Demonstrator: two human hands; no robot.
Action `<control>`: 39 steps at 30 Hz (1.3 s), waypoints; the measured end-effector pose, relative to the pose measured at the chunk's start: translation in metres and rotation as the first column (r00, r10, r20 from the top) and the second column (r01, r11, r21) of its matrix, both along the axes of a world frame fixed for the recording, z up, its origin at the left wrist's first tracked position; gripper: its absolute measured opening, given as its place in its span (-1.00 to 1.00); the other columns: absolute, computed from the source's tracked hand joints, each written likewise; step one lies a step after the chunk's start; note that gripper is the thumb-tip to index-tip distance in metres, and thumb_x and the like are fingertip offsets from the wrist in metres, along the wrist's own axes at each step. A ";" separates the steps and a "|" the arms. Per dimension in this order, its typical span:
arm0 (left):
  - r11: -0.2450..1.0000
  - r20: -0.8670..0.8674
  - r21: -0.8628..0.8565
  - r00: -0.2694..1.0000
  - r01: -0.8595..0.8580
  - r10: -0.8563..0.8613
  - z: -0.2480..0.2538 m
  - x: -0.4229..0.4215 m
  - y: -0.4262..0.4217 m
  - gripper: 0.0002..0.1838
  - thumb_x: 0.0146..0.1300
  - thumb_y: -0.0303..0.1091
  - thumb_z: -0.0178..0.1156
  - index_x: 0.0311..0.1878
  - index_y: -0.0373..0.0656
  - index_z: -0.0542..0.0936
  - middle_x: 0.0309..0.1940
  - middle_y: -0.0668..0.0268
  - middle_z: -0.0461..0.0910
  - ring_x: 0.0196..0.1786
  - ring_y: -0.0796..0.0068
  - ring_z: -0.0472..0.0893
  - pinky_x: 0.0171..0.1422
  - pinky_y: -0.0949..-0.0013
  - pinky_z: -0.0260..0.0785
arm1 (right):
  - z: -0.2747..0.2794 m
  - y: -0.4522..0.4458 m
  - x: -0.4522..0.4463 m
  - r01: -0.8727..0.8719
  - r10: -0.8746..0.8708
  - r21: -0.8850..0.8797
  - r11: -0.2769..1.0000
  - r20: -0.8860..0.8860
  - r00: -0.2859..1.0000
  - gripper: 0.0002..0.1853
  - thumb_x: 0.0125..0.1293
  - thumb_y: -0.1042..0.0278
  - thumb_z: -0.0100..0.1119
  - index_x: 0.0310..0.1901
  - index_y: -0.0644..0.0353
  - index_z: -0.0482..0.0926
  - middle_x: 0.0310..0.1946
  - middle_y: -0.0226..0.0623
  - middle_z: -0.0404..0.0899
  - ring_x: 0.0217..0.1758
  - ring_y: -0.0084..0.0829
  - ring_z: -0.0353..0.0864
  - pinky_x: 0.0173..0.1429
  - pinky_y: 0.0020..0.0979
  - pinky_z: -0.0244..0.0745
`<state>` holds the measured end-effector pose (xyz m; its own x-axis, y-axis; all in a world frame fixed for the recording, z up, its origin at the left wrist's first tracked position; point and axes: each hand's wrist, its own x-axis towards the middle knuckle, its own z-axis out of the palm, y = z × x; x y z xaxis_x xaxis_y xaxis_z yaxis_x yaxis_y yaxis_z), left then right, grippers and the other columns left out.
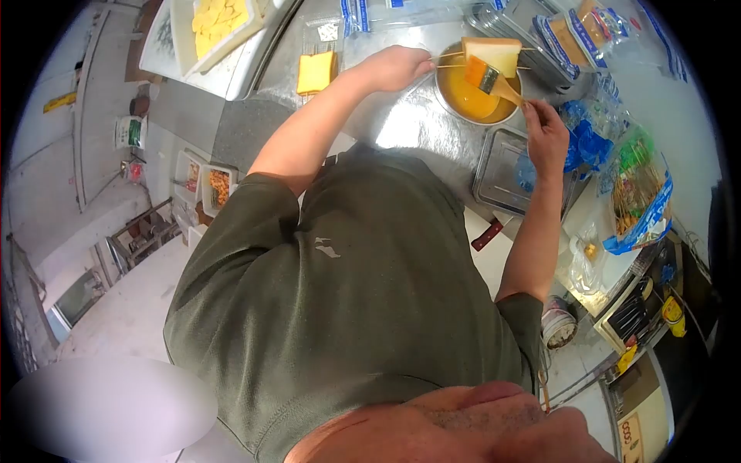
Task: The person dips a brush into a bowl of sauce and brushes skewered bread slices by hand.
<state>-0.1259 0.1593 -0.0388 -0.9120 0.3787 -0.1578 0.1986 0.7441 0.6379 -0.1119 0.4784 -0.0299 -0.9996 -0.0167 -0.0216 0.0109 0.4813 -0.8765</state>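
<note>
My left hand (397, 69) is closed around the ends of two thin wooden skewers (448, 66). On them, a thick bread slice (500, 52) is held over a round metal bowl (441, 102) of yellow-orange liquid (471, 102). Part of the slice is coated orange. My right hand (546, 131) grips the wooden handle of a flat brush (503, 88), whose dark bristles touch the coated part. Left of the bowl, a yellow-topped bread piece (316, 73) rests on a rack, near my left forearm.
A white tub (184, 38) of yellow slices stands at the upper left. Right of the bowl are a lidded metal tray (502, 174), blue plastic wrapping (590, 139), bagged bread (575, 38) and a bag of skewers (637, 193). A red-handled knife (486, 235) lies near the counter edge.
</note>
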 end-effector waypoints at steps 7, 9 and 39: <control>0.998 0.015 -0.059 1.000 -0.022 0.023 0.001 0.001 -0.012 -0.63 0.44 -0.08 -0.04 -0.13 -0.22 0.57 -0.36 -0.03 0.59 -0.21 -0.09 0.56 -0.09 0.07 0.38 | -0.017 0.032 0.004 0.219 -0.194 0.295 0.930 -0.112 0.974 -0.71 0.29 0.20 0.26 -0.10 0.24 0.65 -0.28 -0.20 0.71 -0.24 -0.44 0.69 -0.09 -0.47 0.50; 0.997 0.035 -0.059 0.998 -0.046 0.048 0.001 0.005 -0.013 -0.63 0.44 -0.09 -0.04 -0.13 -0.22 0.57 -0.36 -0.04 0.58 -0.21 -0.10 0.56 -0.09 0.06 0.38 | -0.011 0.027 0.013 0.181 -0.170 0.149 0.972 -0.083 0.982 -0.73 0.29 0.22 0.26 -0.12 0.24 0.66 -0.30 -0.21 0.71 -0.24 -0.45 0.68 -0.09 -0.48 0.49; 0.980 0.025 0.030 0.980 -0.197 0.196 -0.013 0.027 0.011 -0.62 0.43 -0.09 -0.03 -0.15 -0.26 0.53 -0.34 -0.11 0.59 -0.18 -0.15 0.57 -0.08 0.03 0.40 | -0.030 -0.028 0.039 0.314 -0.294 -0.441 0.841 0.114 0.949 -0.80 0.31 0.33 0.20 -0.26 0.34 0.59 -0.55 -0.51 0.46 -0.59 -0.69 0.32 -0.51 -0.61 0.20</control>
<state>-0.0993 0.1703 -0.0514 -0.9654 0.1980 -0.1695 0.0363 0.7461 0.6648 -0.0724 0.4509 -0.0602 -0.9545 0.2702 -0.1261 0.1318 0.0030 -0.9913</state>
